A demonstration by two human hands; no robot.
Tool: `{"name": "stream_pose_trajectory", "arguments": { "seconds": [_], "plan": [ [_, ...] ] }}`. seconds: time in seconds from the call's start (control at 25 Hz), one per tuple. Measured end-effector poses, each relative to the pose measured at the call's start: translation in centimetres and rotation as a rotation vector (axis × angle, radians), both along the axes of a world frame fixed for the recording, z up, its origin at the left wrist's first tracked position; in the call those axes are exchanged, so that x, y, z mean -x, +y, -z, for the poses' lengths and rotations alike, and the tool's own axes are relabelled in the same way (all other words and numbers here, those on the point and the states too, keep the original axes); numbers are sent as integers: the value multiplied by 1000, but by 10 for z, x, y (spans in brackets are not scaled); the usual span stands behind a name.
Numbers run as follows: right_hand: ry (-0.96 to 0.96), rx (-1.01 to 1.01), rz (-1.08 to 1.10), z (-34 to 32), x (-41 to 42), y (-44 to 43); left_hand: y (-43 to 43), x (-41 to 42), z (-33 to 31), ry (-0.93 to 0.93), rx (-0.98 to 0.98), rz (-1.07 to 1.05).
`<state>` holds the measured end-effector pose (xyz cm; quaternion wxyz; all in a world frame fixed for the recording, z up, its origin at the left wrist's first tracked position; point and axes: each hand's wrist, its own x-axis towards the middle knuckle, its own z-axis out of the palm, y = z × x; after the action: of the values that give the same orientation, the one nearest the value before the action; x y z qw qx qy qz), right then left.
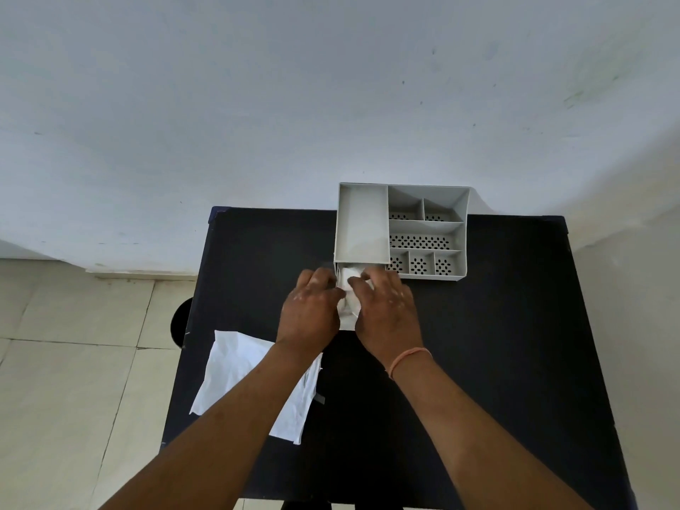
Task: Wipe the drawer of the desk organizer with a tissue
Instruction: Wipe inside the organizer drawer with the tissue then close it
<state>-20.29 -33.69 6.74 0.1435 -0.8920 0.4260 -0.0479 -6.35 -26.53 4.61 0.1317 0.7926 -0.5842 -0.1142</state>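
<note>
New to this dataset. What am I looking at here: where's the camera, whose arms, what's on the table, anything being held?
There is no robot here. One wide-angle camera is worn on a person's head and looks down past their forearms, so the bent edges are lens distortion.

A black table stands against a pale wall. At its far edge sits a grey desk organizer with open, perforated compartments. Its drawer is pulled out toward the person, mostly hidden by the hands.

The left hand grips the drawer's left side. The right hand presses a crumpled white tissue into the drawer. A second, flat tissue lies spread on the table's near left, partly under the left forearm. The right wrist wears a thin orange band.
</note>
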Motion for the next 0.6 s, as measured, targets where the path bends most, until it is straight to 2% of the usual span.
{"name": "stream_pose_trajectory", "arguments": {
  "seconds": [0.12, 0.24, 0.36, 0.48, 0.6],
  "plan": [
    [210, -161, -114, 12, -1, -4, -1, -7, 7, -55, -17, 127],
    [284, -232, -139, 20, 2, -9, -2, -9, 7, -183, -74, 271],
    [134, -296, -103, 16, 6, -7, -2, -9, 6, -192, -183, 342],
    [-108, -235, 4, 17, 18, -1, -5, -14, 6, 5, -250, 319],
    [-156, -233, 122, 23, 30, 1, -3, -17, 2, 192, -70, 241]
  ]
}}
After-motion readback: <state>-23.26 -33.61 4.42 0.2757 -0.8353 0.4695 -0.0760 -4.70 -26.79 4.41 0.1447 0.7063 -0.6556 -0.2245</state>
